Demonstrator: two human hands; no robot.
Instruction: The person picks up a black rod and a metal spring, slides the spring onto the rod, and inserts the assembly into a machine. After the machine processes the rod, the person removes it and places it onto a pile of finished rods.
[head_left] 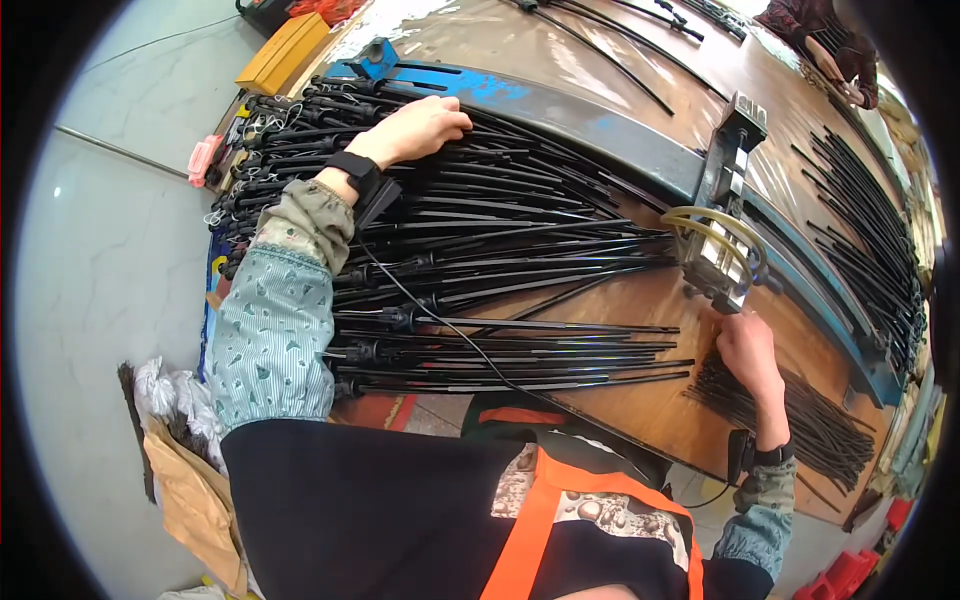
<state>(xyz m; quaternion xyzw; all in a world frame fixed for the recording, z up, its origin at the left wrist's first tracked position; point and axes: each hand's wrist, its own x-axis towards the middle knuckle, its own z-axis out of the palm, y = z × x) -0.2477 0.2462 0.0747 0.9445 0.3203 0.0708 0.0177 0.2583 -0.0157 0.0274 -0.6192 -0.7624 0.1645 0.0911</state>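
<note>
Long black umbrella frames [520, 215] lie in a thick layer across the left half of the wooden table, their knobbed ends to the left and thin rods pointing right. Over the far side of this pile, my left hand [418, 130] has its fingers curled round one of the thin black rods. A small metal bench press [715, 255] with a curved yellowish tube stands right of the pile, and several rod tips reach its base. Just below the press, my right hand [748, 348] is closed; what its fingers hold is hidden.
A blue-grey metal beam [620, 150] runs across the table behind the pile. Loose thin dark rods [800, 425] lie near my right wrist, and more black rods [860, 230] at the far right. Another person [830, 50] works at the far right. A yellow box [283, 52] stands far left.
</note>
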